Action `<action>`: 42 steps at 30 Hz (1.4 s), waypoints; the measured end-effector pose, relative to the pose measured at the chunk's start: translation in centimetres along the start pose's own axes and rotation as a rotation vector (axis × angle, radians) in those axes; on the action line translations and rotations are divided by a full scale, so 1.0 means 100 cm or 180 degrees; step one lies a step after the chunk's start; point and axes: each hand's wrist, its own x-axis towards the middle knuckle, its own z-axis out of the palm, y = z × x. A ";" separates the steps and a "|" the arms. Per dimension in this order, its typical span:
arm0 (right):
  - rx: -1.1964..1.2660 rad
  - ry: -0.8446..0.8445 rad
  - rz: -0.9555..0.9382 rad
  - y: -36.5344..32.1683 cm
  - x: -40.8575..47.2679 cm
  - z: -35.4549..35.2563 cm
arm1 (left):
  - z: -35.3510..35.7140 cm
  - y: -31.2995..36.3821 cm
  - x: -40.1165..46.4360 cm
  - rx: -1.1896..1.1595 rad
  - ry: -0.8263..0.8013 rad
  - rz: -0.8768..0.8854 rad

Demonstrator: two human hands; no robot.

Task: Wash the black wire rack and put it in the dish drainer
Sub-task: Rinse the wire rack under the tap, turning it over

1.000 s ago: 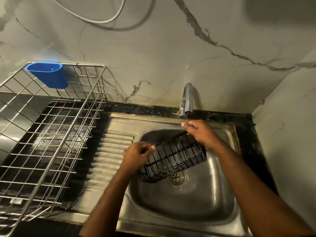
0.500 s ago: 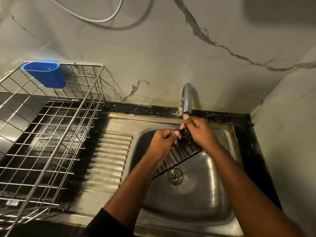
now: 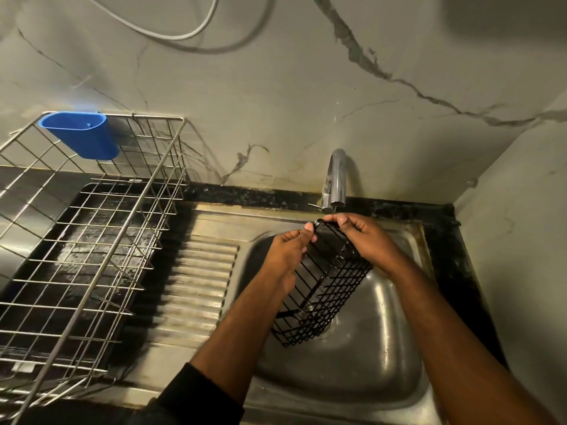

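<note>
The black wire rack point(image 3: 319, 289) hangs lengthwise over the steel sink basin point(image 3: 352, 363), its far end lifted just under the tap spout point(image 3: 335, 182). My left hand point(image 3: 291, 248) grips the rack's left side near the top. My right hand point(image 3: 360, 236) grips the top right edge, fingers curled over the rim. A thin stream of water falls from the spout onto the rack's top end. The metal wire dish drainer point(image 3: 92, 240) stands on the counter to the left of the sink.
A blue plastic cup holder point(image 3: 81, 133) hangs on the drainer's back rim. The ribbed steel draining board point(image 3: 199, 277) lies between drainer and basin. A marble wall stands behind and to the right, with a white cable point(image 3: 184, 35) looping above.
The rack turned from lying across the basin to hanging lengthwise with its far end up under the tap. My left hand moved from the rack's near left end up to its top.
</note>
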 end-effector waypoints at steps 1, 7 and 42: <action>0.0025 0.0035 0.0006 0.000 -0.001 0.000 | 0.003 0.003 0.002 0.0043 0.0056 -0.0035; 0.0330 0.0367 0.0281 0.017 -0.008 0.004 | 0.026 0.024 0.013 0.0749 0.0103 0.0101; 0.0568 0.0547 0.0153 0.016 -0.020 0.022 | -0.001 0.038 0.002 0.0592 0.0394 0.0247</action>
